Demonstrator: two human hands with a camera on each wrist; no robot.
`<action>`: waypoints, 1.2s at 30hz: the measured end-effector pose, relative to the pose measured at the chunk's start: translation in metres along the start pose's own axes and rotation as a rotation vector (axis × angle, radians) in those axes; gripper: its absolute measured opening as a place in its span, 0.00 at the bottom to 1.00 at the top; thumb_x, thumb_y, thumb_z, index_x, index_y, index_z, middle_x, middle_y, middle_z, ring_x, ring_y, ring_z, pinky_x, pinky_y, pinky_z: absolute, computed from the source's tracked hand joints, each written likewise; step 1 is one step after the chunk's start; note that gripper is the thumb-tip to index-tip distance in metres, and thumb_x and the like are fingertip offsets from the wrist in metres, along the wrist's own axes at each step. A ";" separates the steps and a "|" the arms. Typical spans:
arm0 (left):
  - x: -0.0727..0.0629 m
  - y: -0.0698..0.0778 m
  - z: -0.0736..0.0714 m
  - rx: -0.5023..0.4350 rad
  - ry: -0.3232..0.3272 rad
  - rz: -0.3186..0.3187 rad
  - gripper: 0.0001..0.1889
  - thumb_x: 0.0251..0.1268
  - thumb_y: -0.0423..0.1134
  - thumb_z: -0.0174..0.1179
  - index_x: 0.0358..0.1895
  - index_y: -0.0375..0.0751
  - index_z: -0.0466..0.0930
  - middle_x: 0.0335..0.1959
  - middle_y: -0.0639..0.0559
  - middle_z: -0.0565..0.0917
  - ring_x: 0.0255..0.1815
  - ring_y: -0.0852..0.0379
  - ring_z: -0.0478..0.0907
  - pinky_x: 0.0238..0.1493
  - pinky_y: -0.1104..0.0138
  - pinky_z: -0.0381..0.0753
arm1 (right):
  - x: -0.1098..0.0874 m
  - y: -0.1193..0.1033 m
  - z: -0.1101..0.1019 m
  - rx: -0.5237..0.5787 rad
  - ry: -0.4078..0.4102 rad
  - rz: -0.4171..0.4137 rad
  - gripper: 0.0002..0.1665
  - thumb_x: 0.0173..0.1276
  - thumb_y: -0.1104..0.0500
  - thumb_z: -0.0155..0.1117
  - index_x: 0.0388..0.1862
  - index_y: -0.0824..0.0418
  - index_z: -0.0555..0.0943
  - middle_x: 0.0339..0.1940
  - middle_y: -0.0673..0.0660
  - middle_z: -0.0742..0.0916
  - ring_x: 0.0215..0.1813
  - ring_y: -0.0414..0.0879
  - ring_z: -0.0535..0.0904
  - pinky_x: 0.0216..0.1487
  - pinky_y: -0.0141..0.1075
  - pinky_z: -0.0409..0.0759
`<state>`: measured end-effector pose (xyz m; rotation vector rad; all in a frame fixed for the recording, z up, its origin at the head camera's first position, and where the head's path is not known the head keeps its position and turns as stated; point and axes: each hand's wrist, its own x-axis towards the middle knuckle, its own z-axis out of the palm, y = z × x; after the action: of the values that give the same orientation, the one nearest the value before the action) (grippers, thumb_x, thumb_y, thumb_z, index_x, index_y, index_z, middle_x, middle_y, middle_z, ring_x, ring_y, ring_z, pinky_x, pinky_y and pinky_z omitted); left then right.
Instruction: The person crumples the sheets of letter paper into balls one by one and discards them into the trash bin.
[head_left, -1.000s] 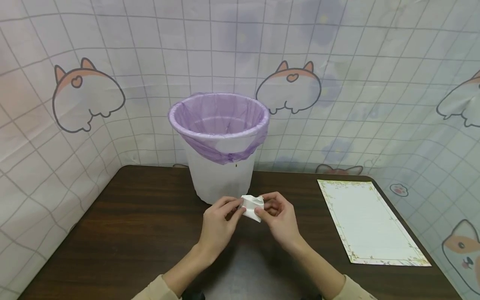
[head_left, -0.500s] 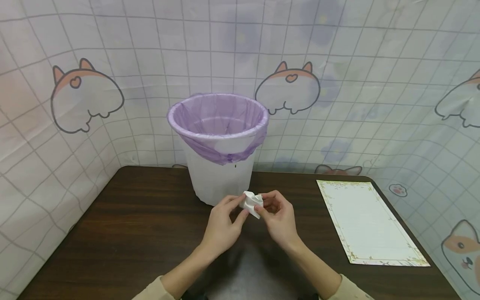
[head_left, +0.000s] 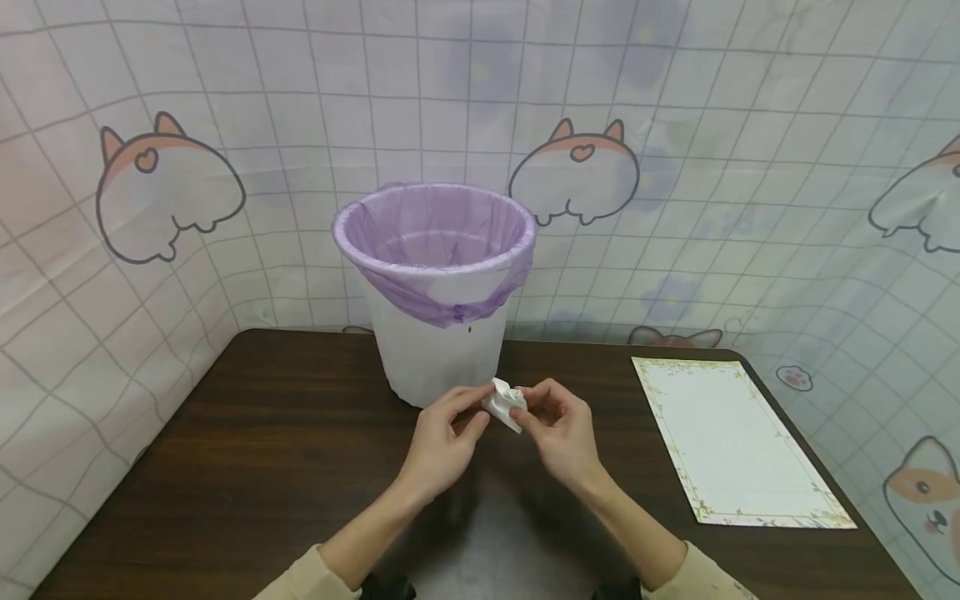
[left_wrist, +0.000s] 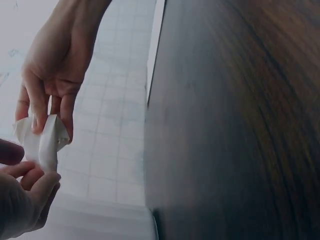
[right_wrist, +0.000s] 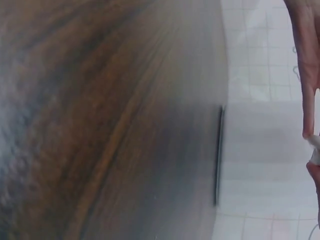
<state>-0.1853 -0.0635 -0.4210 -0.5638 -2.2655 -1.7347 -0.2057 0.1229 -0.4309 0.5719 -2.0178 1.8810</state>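
A small crumpled white paper [head_left: 504,403] is between my two hands, above the dark table and in front of the bin. My right hand [head_left: 561,429] pinches its right side with the thumb in front. From the left, my left hand [head_left: 442,442] holds the other edge, the index fingertip at its upper corner. In the left wrist view, folds show in the paper [left_wrist: 44,142], with fingers at both ends; part of my left hand [left_wrist: 22,200] is cut off. Only a corner of the paper [right_wrist: 315,150] appears at the right wrist view's edge.
A white bin [head_left: 438,358] lined with a purple bag [head_left: 457,308] stands at the back of the brown table [head_left: 225,467]. A bordered white sheet [head_left: 742,442] lies flat at the right. Behind hangs a gridded cloth [head_left: 300,108] with cartoon corgis.
The paper has been squeezed from a flatter, wider piece into a smaller crumpled one. My left fingers have shifted along its edge; my right hand keeps its pinch nearly in place.
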 end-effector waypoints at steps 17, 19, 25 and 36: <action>0.008 -0.013 -0.004 0.182 -0.012 0.172 0.21 0.51 0.30 0.80 0.51 0.35 0.89 0.45 0.54 0.87 0.41 0.59 0.85 0.41 0.67 0.86 | -0.001 0.003 -0.003 0.076 -0.100 0.009 0.09 0.60 0.78 0.73 0.36 0.73 0.81 0.40 0.68 0.89 0.43 0.49 0.87 0.40 0.33 0.85; 0.009 -0.015 -0.005 0.176 -0.021 0.175 0.19 0.51 0.30 0.80 0.49 0.36 0.89 0.45 0.54 0.87 0.40 0.59 0.85 0.40 0.66 0.86 | -0.001 0.003 -0.003 0.080 -0.118 0.007 0.08 0.60 0.77 0.73 0.35 0.72 0.81 0.41 0.68 0.89 0.43 0.50 0.87 0.40 0.34 0.86; 0.012 -0.016 -0.009 0.129 -0.111 0.167 0.15 0.53 0.31 0.78 0.46 0.37 0.89 0.44 0.53 0.87 0.35 0.59 0.83 0.37 0.67 0.85 | -0.001 0.004 -0.007 0.077 -0.154 -0.005 0.08 0.61 0.75 0.74 0.35 0.71 0.82 0.41 0.66 0.89 0.44 0.52 0.88 0.41 0.34 0.86; 0.010 -0.016 -0.010 0.148 -0.159 0.129 0.12 0.57 0.31 0.77 0.44 0.39 0.90 0.41 0.56 0.87 0.33 0.61 0.80 0.34 0.68 0.83 | -0.002 0.007 -0.004 0.092 -0.195 0.003 0.10 0.62 0.77 0.72 0.37 0.69 0.80 0.51 0.65 0.85 0.45 0.47 0.86 0.42 0.34 0.85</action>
<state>-0.2021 -0.0750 -0.4285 -0.8218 -2.3799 -1.4964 -0.2077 0.1278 -0.4375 0.8060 -2.0573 1.9965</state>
